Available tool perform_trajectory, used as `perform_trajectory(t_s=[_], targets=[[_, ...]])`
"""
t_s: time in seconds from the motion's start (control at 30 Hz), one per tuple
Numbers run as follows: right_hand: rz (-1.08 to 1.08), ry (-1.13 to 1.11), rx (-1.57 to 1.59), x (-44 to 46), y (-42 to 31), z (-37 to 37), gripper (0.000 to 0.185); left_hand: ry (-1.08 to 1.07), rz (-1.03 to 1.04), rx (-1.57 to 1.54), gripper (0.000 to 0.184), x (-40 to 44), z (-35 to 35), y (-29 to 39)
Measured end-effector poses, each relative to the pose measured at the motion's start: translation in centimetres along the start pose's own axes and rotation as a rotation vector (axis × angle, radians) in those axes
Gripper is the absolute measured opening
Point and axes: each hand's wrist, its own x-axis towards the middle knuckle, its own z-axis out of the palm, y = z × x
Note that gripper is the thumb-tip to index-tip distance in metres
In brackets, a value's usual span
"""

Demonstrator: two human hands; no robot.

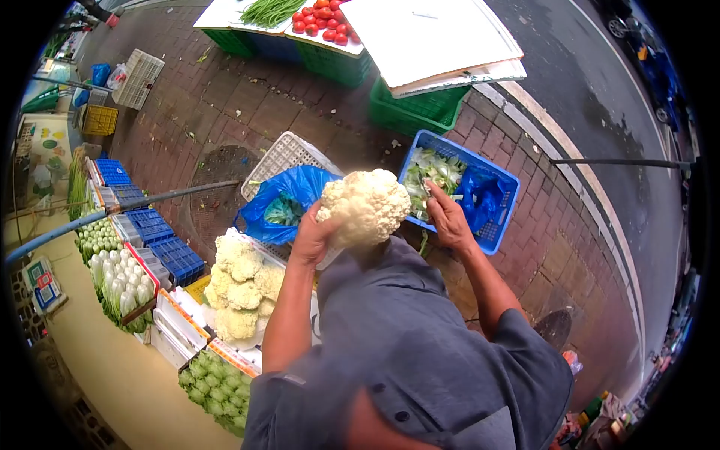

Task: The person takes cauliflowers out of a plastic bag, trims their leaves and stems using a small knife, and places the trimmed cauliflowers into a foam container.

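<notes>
My left hand [309, 236] grips a large creamy-white cauliflower [367, 204] from its left side, in front of my body. To the right, my right hand [448, 223] is closed, with thumb and fingers pinched around something small that I cannot make out. It is above the near left part of a blue basket [512, 180], which holds green leaf trimmings [431, 171] and a crumpled blue bag [481, 193]. Behind my left hand, an open blue plastic bag [300, 182] with greens inside rests in a white crate [262, 160].
Several cauliflowers [241, 281] are piled at the left. Beside them stand crates of white-stemmed greens [120, 277] and green heads [216, 386]. Ahead, tomatoes [322, 21] and white boards [431, 37] top green crates [416, 109]. A pole [187, 192] crosses the left; a road lies right.
</notes>
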Motion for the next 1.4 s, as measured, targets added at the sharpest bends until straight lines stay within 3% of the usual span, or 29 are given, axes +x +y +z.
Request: perform_trajectory(t_s=[0.07, 0.3, 0.43, 0.67, 0.77, 0.87, 0.97, 1.23, 1.4], targets=[[0.048, 0.007, -0.029, -0.1, -1.6, -0.2, 0.048, 0.031, -0.005, 0.133, 0.056, 0.1, 0.7, 0.4], [-0.187, -0.204, -0.413, 0.7, -6.6, 2.1, 0.067, 0.048, 0.046, 0.486, 0.038, -0.2, 2.7, 0.4], [-0.042, -0.336, -0.541, 1.0, -7.2, 2.1, 0.066, 0.044, 0.026, 0.488, 0.037, -0.6, 2.7, -0.1], [-0.186, -0.221, -0.468, 1.0, -4.8, 2.0, 0.053, 0.039, 0.025, 0.472, 0.037, -0.8, 2.0, -1.0], [-0.232, -0.200, -0.424, 0.8, -4.6, 2.0, 0.057, 0.040, 0.016, 0.452, 0.037, -1.2, 2.3, -0.7], [-0.052, -0.306, -0.467, 0.0, -6.6, 2.1, 0.062, 0.036, 0.000, 0.475, 0.036, -1.2, 2.6, -0.8], [-0.115, -0.289, -0.501, -0.1, -6.2, 2.1, 0.066, 0.026, 0.001, 0.514, 0.036, -1.5, 2.4, -1.0], [-0.004, -0.324, -0.525, -0.4, -8.2, 1.8, 0.060, 0.025, 0.100, 0.761, 0.044, -1.7, 1.6, -1.8], [-0.049, -0.276, -0.462, 0.2, -5.6, 1.8, 0.052, 0.016, 0.089, 0.687, 0.047, -2.1, 1.5, -2.0]])
